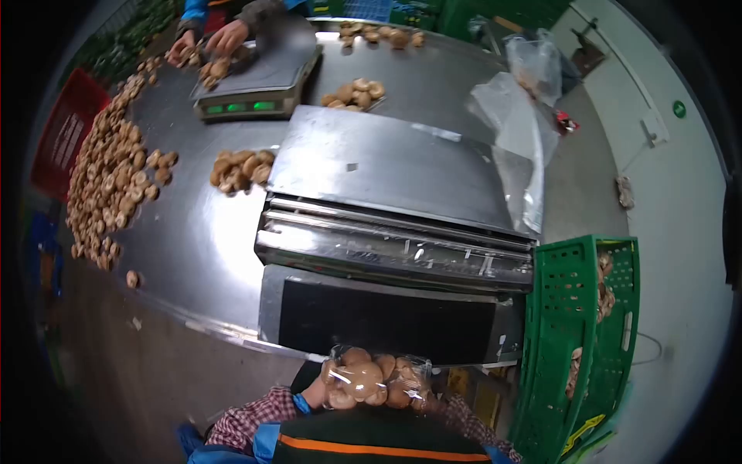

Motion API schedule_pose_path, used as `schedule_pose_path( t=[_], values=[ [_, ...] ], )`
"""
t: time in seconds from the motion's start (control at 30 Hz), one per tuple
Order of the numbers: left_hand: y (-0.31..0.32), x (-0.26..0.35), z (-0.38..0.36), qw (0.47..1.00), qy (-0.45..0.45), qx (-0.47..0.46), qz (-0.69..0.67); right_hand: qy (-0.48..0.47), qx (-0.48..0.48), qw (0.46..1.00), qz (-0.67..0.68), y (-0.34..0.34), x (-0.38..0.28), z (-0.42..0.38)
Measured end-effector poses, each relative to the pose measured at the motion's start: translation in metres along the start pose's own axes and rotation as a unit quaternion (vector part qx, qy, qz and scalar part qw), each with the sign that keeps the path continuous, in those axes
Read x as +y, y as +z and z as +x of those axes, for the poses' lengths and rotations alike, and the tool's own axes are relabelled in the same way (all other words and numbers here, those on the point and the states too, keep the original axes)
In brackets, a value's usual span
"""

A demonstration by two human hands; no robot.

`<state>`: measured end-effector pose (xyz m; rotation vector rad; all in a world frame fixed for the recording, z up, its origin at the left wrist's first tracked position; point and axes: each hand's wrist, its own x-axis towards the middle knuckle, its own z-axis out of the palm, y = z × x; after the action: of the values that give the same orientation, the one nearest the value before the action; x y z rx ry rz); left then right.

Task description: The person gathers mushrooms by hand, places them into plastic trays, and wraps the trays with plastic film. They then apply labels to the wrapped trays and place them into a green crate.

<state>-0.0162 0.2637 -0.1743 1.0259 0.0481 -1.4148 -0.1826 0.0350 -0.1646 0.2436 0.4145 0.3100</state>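
Observation:
Close to my body, at the front edge of the steel wrapping machine (pixel 402 155), I hold brown mushrooms in shiny clear film (pixel 359 379). The mushrooms form two clumps side by side, one toward each hand. My left hand (pixel 314 393) grips the left end, its fingers mostly hidden behind the film. At the right end is my right hand (pixel 437 404), dark and partly covered by the pack. Just beyond the mushrooms lies the machine's flat black plate (pixel 386 319), with the metal rollers behind it.
Loose mushrooms (pixel 116 170) are heaped along the table's left side. Smaller groups of mushrooms (pixel 241 170) sit by the machine. Across the table, a co-worker's hands (pixel 224 40) handle mushrooms at a scale (pixel 255 89). Green crates (pixel 568 286) stand at right, near plastic film (pixel 518 116).

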Motion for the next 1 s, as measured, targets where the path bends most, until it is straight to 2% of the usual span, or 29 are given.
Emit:
schedule_pose_path(
  t=[0.03, 0.07, 0.13, 0.2, 0.23, 0.27, 0.3, 0.33, 0.37, 0.4, 0.43, 0.47, 0.5, 0.53, 0.57, 0.6, 0.63, 0.67, 0.7, 0.73, 0.77, 0.83, 0.87, 0.9, 0.97, 1.0],
  values=[
    [-0.008, -0.020, 0.008, 0.935, -0.080, -0.097, -0.331, 0.071, -0.051, 0.995, 0.045, 0.038, 0.007, 0.006],
    [0.005, 0.000, 0.014, 0.918, -0.113, -0.148, -0.350, 0.108, -0.089, 0.988, 0.058, 0.071, 0.011, 0.007],
    [0.064, 0.080, 0.003, 0.950, -0.130, -0.225, -0.176, 0.143, -0.138, 0.980, 0.029, 0.116, 0.015, 0.005],
    [0.120, 0.141, 0.002, 0.938, -0.141, -0.305, -0.084, 0.092, -0.163, 0.980, -0.061, 0.131, 0.015, -0.018],
    [0.145, 0.161, 0.006, 0.928, -0.141, -0.337, -0.078, 0.049, -0.166, 0.976, -0.130, 0.135, 0.016, -0.033],
    [0.185, 0.180, 0.006, 0.923, -0.037, -0.382, -0.034, -0.009, -0.156, 0.965, -0.212, 0.143, 0.012, -0.050],
    [0.185, 0.164, 0.027, 0.896, -0.049, -0.425, -0.122, -0.095, -0.121, 0.937, -0.313, 0.147, 0.013, -0.074],
    [0.210, 0.177, 0.030, 0.917, -0.054, -0.395, -0.017, -0.186, -0.059, 0.884, -0.425, 0.148, 0.015, -0.095],
    [0.240, 0.190, 0.031, 0.927, -0.054, -0.362, 0.087, -0.276, 0.029, 0.806, -0.522, 0.149, 0.014, -0.112],
    [0.264, 0.188, 0.040, 0.917, 0.019, -0.369, 0.152, -0.371, 0.105, 0.772, -0.506, 0.144, 0.009, -0.117],
    [0.289, 0.185, 0.048, 0.899, 0.097, -0.372, 0.209, -0.433, -0.052, 0.867, -0.242, 0.153, 0.002, -0.121],
    [0.317, 0.188, 0.055, 0.839, 0.252, -0.354, 0.328, -0.566, 0.028, 0.713, -0.414, 0.219, 0.002, -0.154],
    [0.334, 0.183, 0.059, 0.833, 0.279, -0.339, 0.337, -0.613, 0.223, 0.701, -0.287, 0.232, -0.001, -0.185],
    [0.340, 0.183, 0.066, 0.831, 0.248, -0.370, 0.334, -0.696, 0.138, 0.660, -0.248, 0.233, -0.024, -0.226],
    [0.345, 0.181, 0.071, 0.829, 0.219, -0.396, 0.329, -0.735, 0.095, 0.660, -0.123, 0.261, -0.039, -0.256],
    [0.353, 0.176, 0.070, 0.849, 0.224, -0.360, 0.316, -0.750, 0.161, 0.629, -0.125, 0.257, -0.061, -0.296],
    [0.352, 0.172, 0.077, 0.850, 0.224, -0.362, 0.312, -0.742, 0.237, 0.609, -0.149, 0.246, -0.090, -0.335],
    [0.345, 0.169, 0.083, 0.859, 0.230, -0.297, 0.348, -0.700, 0.201, 0.656, -0.198, 0.213, -0.122, -0.376],
    [0.336, 0.165, 0.087, 0.866, 0.232, -0.228, 0.381, -0.708, 0.281, 0.628, -0.160, 0.174, -0.151, -0.405],
    [0.327, 0.162, 0.091, 0.898, 0.189, -0.193, 0.346, -0.710, 0.357, 0.593, -0.127, 0.149, -0.182, -0.424],
    [0.319, 0.161, 0.095, 0.926, 0.146, -0.156, 0.310, -0.725, 0.402, 0.547, -0.114, 0.106, -0.217, -0.442],
    [0.307, 0.169, 0.093, 0.938, 0.152, -0.078, 0.303, -0.709, 0.489, 0.507, -0.037, 0.050, -0.280, -0.454],
    [0.298, 0.174, 0.088, 0.942, 0.152, -0.038, 0.297, -0.627, 0.615, 0.472, -0.077, 0.003, -0.314, -0.477],
    [0.291, 0.180, 0.084, 0.943, 0.154, -0.001, 0.294, -0.621, 0.615, 0.480, -0.081, -0.021, -0.337, -0.494],
    [0.279, 0.192, 0.070, 0.934, 0.208, 0.066, 0.282, -0.449, 0.789, 0.400, -0.125, -0.046, -0.368, -0.504],
    [0.268, 0.196, 0.065, 0.924, 0.239, 0.091, 0.286, -0.461, 0.774, 0.415, -0.124, -0.022, -0.361, -0.480]
  ],
)
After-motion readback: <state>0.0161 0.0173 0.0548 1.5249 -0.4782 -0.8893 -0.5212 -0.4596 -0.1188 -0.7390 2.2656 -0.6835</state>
